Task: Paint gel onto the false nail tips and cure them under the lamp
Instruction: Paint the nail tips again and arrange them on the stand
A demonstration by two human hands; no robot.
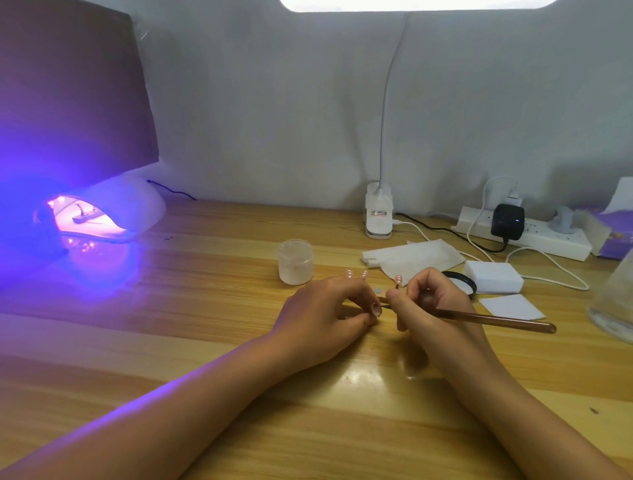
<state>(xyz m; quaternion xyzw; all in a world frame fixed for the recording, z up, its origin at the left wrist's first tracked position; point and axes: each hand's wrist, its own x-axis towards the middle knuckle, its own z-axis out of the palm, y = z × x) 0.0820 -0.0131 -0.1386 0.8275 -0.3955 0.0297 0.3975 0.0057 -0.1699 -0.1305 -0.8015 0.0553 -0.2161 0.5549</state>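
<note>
Head view: left hand (325, 315) and right hand (435, 301) pinch a brush (507, 322); clip lamp (376, 195) label (379, 213) unreadable.

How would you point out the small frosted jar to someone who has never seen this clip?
Start at the white clip-on desk lamp standing at the back of the wooden table. Left of its clamp and nearer the person, just beyond the left hand, stands the jar. It is a small, upright, cloudy white tub; its neighbours are flat white tissues and a foam block.

Pale wooden desk (212, 308), grey fabric backdrop (274, 102), white clip-on lamp (378, 214) — bright panel (418, 4) overhead
</note>
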